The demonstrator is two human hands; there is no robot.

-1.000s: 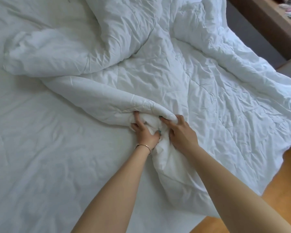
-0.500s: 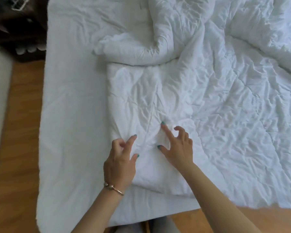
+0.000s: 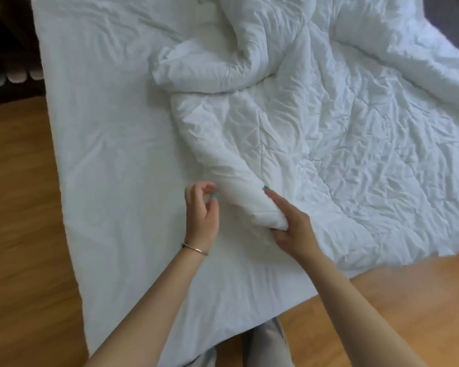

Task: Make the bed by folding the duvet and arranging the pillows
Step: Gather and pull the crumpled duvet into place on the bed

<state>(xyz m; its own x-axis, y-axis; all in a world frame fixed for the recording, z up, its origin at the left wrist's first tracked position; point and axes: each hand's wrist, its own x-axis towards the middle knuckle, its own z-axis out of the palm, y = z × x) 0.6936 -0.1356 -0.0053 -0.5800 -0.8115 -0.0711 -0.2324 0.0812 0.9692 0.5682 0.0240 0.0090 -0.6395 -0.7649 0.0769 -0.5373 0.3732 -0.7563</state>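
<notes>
White duvet (image 3: 316, 133) lies crumpled, unfolded; no pillows visible. Right hand (image 3: 293, 229) grips its corner; left hand (image 3: 200, 210) loosely curled, empty. Early stage.

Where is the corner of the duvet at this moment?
In the head view, the duvet corner lies near the bed's foot edge, right of centre, gripped by the right hand; the left hand hovers just beside it.

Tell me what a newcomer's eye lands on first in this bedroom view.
First, the crumpled white duvet, heaped across the right and far part of the bed, its near-left corner rolled into a soft tube. Next, the two hands at centre: the right hand holds that rolled corner, while the left hand, a bracelet on its wrist, hovers loosely curled just beside it.
</notes>
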